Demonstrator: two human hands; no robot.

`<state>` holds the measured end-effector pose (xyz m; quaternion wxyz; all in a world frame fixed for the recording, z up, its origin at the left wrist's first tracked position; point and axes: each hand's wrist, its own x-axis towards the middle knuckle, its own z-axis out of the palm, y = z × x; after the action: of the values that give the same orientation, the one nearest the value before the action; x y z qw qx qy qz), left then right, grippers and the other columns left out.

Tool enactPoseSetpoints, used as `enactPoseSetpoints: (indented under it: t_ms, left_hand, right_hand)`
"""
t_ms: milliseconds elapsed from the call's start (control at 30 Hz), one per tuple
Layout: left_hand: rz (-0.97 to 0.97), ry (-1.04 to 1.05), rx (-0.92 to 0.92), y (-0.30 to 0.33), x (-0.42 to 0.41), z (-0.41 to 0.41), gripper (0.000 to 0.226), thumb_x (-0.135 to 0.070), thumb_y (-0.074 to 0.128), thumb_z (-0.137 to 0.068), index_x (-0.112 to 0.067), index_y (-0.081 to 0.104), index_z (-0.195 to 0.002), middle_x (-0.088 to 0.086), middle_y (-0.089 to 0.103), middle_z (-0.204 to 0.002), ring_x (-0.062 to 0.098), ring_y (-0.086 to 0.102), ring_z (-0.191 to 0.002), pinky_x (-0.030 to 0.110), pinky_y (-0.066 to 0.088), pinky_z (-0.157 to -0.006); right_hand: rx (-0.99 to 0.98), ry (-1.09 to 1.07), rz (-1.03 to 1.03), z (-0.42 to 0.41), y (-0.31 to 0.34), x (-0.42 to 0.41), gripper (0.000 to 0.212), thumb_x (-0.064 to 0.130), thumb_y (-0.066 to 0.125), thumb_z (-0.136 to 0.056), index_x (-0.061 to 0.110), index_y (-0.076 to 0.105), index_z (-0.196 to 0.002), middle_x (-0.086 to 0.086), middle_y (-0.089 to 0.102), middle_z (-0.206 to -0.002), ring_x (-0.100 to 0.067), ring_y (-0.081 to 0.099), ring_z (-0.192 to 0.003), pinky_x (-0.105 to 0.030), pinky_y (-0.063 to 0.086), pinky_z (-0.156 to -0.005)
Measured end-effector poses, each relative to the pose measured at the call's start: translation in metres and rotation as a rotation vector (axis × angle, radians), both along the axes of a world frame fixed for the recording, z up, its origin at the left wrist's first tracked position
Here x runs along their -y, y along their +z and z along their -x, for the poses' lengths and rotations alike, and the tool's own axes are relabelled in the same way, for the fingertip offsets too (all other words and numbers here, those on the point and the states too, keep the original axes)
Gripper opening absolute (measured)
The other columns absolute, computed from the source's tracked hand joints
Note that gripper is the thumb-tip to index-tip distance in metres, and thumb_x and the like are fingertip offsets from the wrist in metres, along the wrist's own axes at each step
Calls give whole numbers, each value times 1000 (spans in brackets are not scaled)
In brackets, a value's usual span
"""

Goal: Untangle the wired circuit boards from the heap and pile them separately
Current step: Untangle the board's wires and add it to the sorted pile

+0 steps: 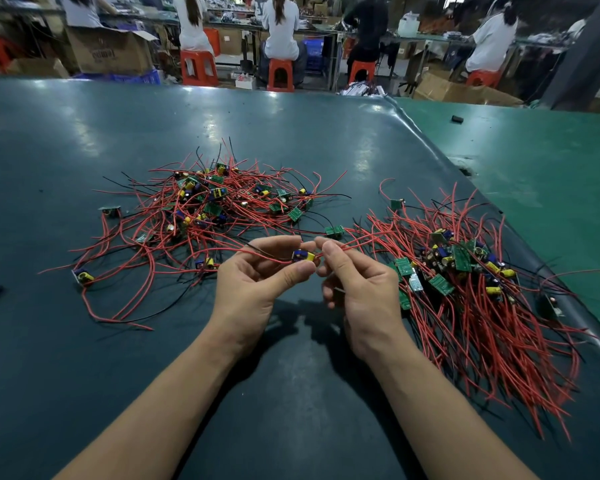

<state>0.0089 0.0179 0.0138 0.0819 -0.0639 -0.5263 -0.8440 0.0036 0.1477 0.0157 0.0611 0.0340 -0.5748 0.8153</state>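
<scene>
Sprawling across the left and middle of the dark green table point(84, 358) is the tangled heap point(208, 206) of small circuit boards with red and black wires, its loose strands trailing out toward the near left, where one stray board point(83, 276) with a yellow part lies apart from the rest. Just in front of the heap, raised above the table, the left hand point(257, 282) has its thumb and fingers curled, pinching a single circuit board point(303, 256) (blue and yellow parts show on it) from the left side. A red wire point(267, 256) runs from that board back across the left fingers toward the heap. Close against it, the right hand point(357, 289) also has curled fingers, the thumb and forefinger closing on another red wire point(355, 242) right beside the board; that wire leads off to the right. Farther right lies the separate pile point(465, 271), boards bunched at its far end and their red wires combed roughly toward the near edge. Beyond the pile, a lighter green mat point(534, 174) covers the neighbouring surface. At the back, people sit on orange stools point(280, 74) at benches.
</scene>
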Motion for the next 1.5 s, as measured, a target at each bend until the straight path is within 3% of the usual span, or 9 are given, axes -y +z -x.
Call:
enactPoseSetpoints:
  t_ms: [167,367,500,633,867,1033,1200,1333,1500]
  left_hand:
    - [-15,8,17,2,0,0,27,-19,84,-55,-21,78,-82,9,76,-88,17,73,-78,27,58,-70]
    - [-20,74,17,3,0,0,26,-16,84,-56,-21,78,-80,10,76,-89,18,73,-78,28,58,-72]
    - [8,72,21,4,-3,-1,29,-21,85,-51,-20,78,-79,11,76,-90,19,72,-82,30,59,-77]
    - [11,84,31,4,-3,0,30,-21,86,-50,-18,78,-79,12,76,-91,20,72,-80,31,59,-77]
    - [-7,74,61,2,-2,0,32,-25,87,-49,-20,79,-80,12,76,-89,19,71,-75,30,59,-74]
    - [-31,68,76,2,1,2,34,-18,91,-49,-18,79,-81,12,76,-90,19,72,-75,28,59,-73]
    - [-32,59,87,3,2,0,32,-22,86,-49,-17,78,-80,15,76,-92,22,73,-80,28,58,-72]
    - [-12,57,79,3,1,0,33,-21,86,-49,-14,77,-79,15,75,-93,21,73,-80,28,59,-72]
    - [-73,98,103,2,7,1,33,-19,85,-50,-12,76,-80,17,75,-90,23,72,-78,27,59,-70]
  right_hand:
    - [30,-93,-13,4,0,0,19,22,73,-85,16,77,-67,4,55,-52,-8,42,-42,-20,35,-41]
    - [63,-261,41,9,-1,-3,23,20,73,-87,15,74,-64,4,57,-56,-8,39,-39,-18,32,-39]
    - [58,-335,21,9,-2,-3,16,12,72,-88,21,77,-77,4,69,-80,-7,41,-40,-17,36,-40]
    - [74,-385,9,12,-1,-7,16,14,71,-89,28,73,-96,10,74,-90,-7,48,-41,-18,37,-36]
    - [49,-472,-21,13,-4,-13,20,9,66,-91,26,74,-88,7,63,-58,-7,49,-40,-19,38,-36]
    - [-2,-502,-14,15,-4,-15,14,12,65,-93,23,72,-98,7,71,-75,-6,53,-43,-18,41,-36]
    - [10,-546,3,17,-4,-21,31,2,60,-94,17,65,-121,7,64,-61,-4,49,-44,-18,42,-39]
    - [-26,-564,-54,13,-3,-19,28,4,57,-96,25,69,-110,11,61,-61,-4,49,-43,-19,44,-39]
    - [-85,-573,-79,12,-1,-25,13,12,56,-99,16,68,-95,5,63,-59,-5,50,-41,-20,44,-36]
